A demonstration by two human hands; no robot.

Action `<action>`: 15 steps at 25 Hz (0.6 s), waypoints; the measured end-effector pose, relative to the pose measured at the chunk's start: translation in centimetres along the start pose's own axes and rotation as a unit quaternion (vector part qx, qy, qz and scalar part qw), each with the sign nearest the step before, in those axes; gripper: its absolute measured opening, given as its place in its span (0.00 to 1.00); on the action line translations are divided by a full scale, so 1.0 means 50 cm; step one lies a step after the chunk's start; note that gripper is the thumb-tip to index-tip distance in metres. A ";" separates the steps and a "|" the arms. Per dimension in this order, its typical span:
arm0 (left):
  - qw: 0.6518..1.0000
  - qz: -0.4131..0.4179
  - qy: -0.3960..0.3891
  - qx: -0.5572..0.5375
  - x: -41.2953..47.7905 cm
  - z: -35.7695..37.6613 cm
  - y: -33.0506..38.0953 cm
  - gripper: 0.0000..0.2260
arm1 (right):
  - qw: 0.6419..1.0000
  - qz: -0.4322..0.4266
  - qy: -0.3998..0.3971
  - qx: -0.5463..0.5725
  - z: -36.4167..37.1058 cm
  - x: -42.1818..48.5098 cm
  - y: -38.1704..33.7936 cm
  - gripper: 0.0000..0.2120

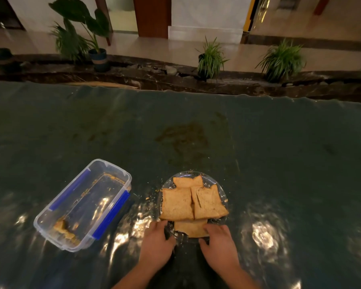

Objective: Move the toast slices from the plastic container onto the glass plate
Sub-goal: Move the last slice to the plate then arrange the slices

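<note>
Several toast slices (pixel 177 203) lie overlapping on the round glass plate (pixel 222 189) near the table's front edge. Both hands hold the plate's near rim: my left hand (pixel 157 245) grips its near-left edge, my right hand (pixel 217 243) its near-right edge, fingers by the nearest slice (pixel 191 227). To the left sits the clear plastic container (pixel 121 175) with blue clips. It holds only a broken toast piece (pixel 61 226) and crumbs at its near end.
A dark green shiny cloth (pixel 258 153) covers the table, with a brownish stain (pixel 181 136) beyond the plate and crumbs around the plate. Past the far edge run a dark stone ledge (pixel 154 78) and potted plants (pixel 209 59).
</note>
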State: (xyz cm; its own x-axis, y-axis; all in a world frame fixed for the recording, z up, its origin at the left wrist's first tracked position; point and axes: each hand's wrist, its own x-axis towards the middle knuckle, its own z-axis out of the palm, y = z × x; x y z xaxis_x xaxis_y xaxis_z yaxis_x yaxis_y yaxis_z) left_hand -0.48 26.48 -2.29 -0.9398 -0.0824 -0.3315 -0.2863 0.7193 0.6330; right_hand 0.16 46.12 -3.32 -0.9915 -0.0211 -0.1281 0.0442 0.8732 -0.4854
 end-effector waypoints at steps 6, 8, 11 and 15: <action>0.999 0.010 -0.047 0.015 0.012 0.020 0.010 0.14 | 1.000 -0.017 0.023 0.011 0.015 -0.006 -0.004 0.16; 0.999 0.011 -0.048 0.020 0.014 0.018 0.008 0.15 | 0.999 -0.028 0.015 0.011 0.020 -0.006 -0.002 0.17; 0.999 0.011 -0.047 0.018 0.019 0.017 0.004 0.15 | 0.999 -0.031 0.012 0.007 0.021 -0.004 0.000 0.19; 0.998 0.008 -0.051 0.021 0.023 0.013 0.009 0.15 | 0.999 -0.049 0.001 -0.022 0.021 0.001 0.006 0.19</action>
State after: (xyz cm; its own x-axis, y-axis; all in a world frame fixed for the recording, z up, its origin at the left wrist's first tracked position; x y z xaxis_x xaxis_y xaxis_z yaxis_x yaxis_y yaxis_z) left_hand -1.58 27.17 -2.86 -0.9195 -0.0014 -0.3931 -0.2617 0.7482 0.6096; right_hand 0.25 45.85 -4.36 -0.9910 -0.1067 -0.0809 -0.0583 0.8877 -0.4567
